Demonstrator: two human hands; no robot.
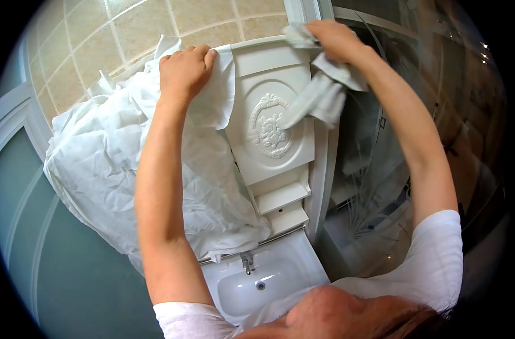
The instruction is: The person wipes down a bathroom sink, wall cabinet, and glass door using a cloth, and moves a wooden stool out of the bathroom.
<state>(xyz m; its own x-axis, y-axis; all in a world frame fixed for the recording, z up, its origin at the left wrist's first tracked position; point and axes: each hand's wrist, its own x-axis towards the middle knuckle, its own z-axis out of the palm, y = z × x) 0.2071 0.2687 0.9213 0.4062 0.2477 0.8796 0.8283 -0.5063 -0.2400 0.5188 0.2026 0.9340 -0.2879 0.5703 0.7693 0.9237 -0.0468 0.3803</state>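
A large wrinkled white sheet [110, 141] hangs over the left part of a white wall cabinet above a sink. My left hand [185, 70] is closed on the sheet's upper edge, with the fingers curled over at the cabinet's top. At the cabinet's upper right corner, my right hand [334, 40] grips a bunched grey-white cloth [322, 93], whose loose end dangles and is smeared by motion. Between my hands shows the bare cabinet door [274, 127], which bears a raised oval ornament. Both sets of fingertips are partly hidden.
Below the cabinet are small white shelves [283, 198] and a white washbasin [297, 260] with a metal faucet [247, 263]. Beige tiles [150, 28] cover the surface beyond the cabinet top. A glass panel [365, 147] stands at the right, and a frosted door [71, 254] at the left.
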